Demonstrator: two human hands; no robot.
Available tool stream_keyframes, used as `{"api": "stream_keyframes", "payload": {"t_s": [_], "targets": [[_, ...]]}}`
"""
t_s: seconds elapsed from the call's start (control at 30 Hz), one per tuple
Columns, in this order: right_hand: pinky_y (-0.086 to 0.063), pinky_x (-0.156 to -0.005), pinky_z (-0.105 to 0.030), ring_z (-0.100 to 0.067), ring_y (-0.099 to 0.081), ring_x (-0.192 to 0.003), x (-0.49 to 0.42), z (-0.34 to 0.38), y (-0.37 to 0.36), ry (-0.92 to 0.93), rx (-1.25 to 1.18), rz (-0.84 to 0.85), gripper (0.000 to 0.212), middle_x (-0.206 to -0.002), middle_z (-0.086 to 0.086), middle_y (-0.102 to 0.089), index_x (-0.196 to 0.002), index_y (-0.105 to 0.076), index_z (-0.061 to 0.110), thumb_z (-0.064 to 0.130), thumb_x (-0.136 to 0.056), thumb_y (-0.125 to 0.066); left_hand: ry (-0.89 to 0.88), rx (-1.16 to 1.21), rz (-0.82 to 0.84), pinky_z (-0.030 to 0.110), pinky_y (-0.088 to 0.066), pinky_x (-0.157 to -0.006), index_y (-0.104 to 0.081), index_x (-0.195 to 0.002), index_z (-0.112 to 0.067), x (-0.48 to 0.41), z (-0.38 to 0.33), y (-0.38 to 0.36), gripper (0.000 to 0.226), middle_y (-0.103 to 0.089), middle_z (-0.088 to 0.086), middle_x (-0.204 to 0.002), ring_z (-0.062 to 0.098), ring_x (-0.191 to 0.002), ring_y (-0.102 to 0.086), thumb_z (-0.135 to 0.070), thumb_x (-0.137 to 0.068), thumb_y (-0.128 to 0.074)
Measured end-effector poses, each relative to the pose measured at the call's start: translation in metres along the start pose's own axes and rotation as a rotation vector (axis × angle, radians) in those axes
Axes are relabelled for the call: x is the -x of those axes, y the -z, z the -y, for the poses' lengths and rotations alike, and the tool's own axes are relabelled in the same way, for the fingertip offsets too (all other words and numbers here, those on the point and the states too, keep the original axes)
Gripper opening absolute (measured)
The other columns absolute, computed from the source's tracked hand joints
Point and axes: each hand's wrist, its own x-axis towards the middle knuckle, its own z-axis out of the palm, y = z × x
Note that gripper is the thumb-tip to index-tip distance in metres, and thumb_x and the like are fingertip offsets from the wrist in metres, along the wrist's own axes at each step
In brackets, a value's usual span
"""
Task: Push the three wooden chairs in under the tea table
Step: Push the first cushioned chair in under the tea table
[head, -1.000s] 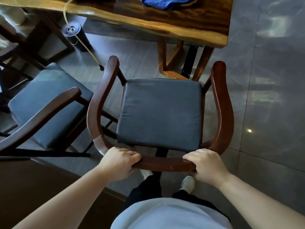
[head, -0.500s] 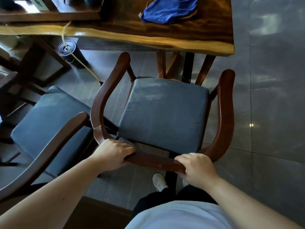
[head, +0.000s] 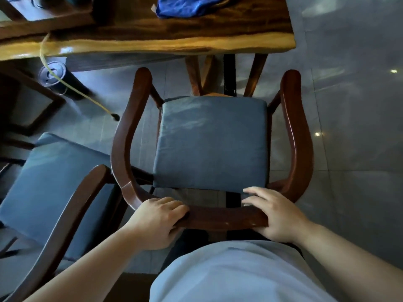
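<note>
A wooden armchair (head: 296,136) with a dark grey seat cushion stands straight in front of me, facing the tea table (head: 152,43). Its armrest tips sit just short of the table's near edge. My left hand (head: 158,221) is curled over the left part of the curved back rail. On the right part of the same rail rests my right hand (head: 275,215), fingers spread over the top and thumb underneath. A second wooden chair (head: 65,212) with the same cushion stands at my left, turned at an angle and away from the table.
A blue cloth (head: 185,5) lies on the tabletop. Below the table's left part stand a dark round canister (head: 52,75) with a yellow hose (head: 72,88) and more dark furniture (head: 26,105). The table legs (head: 229,77) are just beyond the seat. Grey tiled floor lies to the right.
The chair has moved forward toward the table, with both hands on its back rail. My body has come closer behind it, and my right fingers have loosened and spread over the rail.
</note>
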Motion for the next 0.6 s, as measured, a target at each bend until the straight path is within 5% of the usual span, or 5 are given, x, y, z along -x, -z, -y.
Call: {"api": "stream_keyframes", "payload": {"t_s": [0.1, 0.23, 0.4, 0.6], "targets": [[-0.040, -0.100, -0.036, -0.020, -0.052, -0.119, 0.009, 0.018, -0.013, -0.047, 0.083, -0.080, 0.050, -0.130, -0.003, -0.058, -0.116, -0.066, 0.019, 0.032, -0.070, -0.077, -0.044, 0.014, -0.060, 0.033, -0.056, -0.066, -0.062, -0.109, -0.024, 0.011, 0.023, -0.002, 0.037, -0.069, -0.007, -0.097, 0.018, -0.086, -0.064, -0.044, -0.078, -0.054], [-0.039, -0.101, -0.041, -0.022, -0.055, -0.118, 0.007, 0.035, -0.029, -0.132, 0.224, -0.173, 0.049, -0.125, -0.001, -0.064, -0.112, -0.069, 0.022, 0.049, -0.071, -0.069, -0.092, 0.032, -0.090, 0.033, -0.055, -0.059, -0.063, -0.106, -0.023, 0.014, 0.054, -0.011, 0.031, -0.071, -0.003, -0.092, 0.022, -0.081, -0.067, -0.041, -0.081, -0.062], [-0.054, -0.066, -0.035, -0.021, -0.068, -0.075, 0.000, 0.022, -0.023, 0.004, 0.351, -0.244, 0.034, -0.081, 0.005, -0.072, -0.084, -0.072, 0.019, 0.051, -0.077, -0.062, -0.210, 0.056, -0.124, 0.030, -0.053, -0.049, -0.063, -0.102, -0.023, 0.007, 0.058, -0.011, 0.026, -0.072, -0.006, -0.087, 0.019, -0.072, -0.067, -0.037, -0.080, -0.059], [-0.054, -0.052, -0.034, -0.020, -0.068, -0.069, -0.014, -0.007, 0.003, 0.194, 0.406, -0.285, 0.047, -0.076, 0.004, -0.072, -0.081, -0.070, 0.018, 0.060, -0.091, -0.052, -0.135, 0.055, -0.199, 0.032, -0.051, -0.044, -0.067, -0.096, -0.021, -0.012, 0.054, -0.004, 0.029, -0.070, -0.006, -0.074, 0.019, -0.063, -0.066, -0.042, -0.078, -0.057]]}}
